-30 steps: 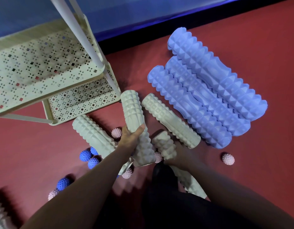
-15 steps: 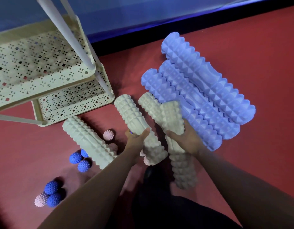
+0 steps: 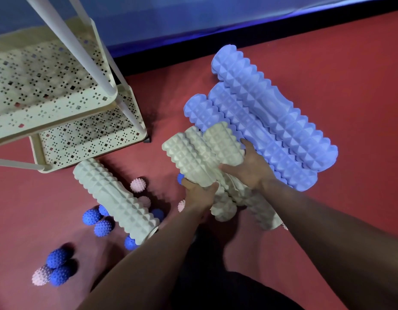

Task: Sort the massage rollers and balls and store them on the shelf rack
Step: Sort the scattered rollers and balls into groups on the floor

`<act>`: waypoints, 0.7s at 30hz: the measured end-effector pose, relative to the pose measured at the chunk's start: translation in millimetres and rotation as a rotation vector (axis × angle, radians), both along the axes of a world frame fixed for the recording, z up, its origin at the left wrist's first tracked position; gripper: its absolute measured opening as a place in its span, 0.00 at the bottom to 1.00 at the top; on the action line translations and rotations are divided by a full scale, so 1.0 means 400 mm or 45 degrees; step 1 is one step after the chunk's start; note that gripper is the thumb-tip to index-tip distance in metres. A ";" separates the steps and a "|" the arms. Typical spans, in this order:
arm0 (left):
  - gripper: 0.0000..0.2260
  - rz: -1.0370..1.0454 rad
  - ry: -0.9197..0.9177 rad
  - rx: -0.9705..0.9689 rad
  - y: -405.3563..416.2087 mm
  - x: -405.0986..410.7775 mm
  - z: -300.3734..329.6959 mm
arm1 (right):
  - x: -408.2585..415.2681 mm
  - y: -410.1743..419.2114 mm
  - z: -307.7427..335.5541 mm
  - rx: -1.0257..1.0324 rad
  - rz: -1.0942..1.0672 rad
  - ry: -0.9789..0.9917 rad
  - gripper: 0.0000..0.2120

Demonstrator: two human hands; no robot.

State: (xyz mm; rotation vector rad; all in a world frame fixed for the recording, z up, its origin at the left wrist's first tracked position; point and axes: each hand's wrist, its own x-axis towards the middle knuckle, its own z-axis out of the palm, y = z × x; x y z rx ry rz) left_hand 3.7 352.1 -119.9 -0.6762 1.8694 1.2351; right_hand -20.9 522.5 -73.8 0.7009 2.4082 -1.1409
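1. Shelf rack: cream, perforated trays on white posts, stood at your upper left on the red floor. Both visible trays held nothing, so storing had not yet begun.

2. Three blue rollers: lay side by side, touching, at your right on the floor. Their neat row read as one colour already sorted.

3. Cream rollers, four in view. Your left hand had its grip curled round the near roller, lifted and angled toward the rack. Your right hand gripped a second roller, pressed against the first; probably you were bunching the cream ones into a set. A third cream roller showed beneath your hands; whether it was carried or resting, I cannot tell. A fourth cream roller lay alone on the floor just below the rack.

4. Spiky balls: blue balls and pink balls were scattered round the fourth roller, unsorted; three more, a pink ball touching two blue, sat at lower left.
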 end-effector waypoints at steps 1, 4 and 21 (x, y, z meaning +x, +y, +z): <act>0.48 -0.039 0.009 -0.049 -0.005 0.006 0.002 | -0.005 -0.008 -0.001 0.009 0.002 0.012 0.47; 0.56 -0.271 0.017 -0.234 -0.039 0.023 0.010 | -0.025 -0.045 -0.008 -0.012 -0.009 0.036 0.42; 0.39 -1.321 0.416 -0.940 -0.219 -0.045 0.024 | -0.110 -0.170 -0.045 0.087 0.291 -0.025 0.47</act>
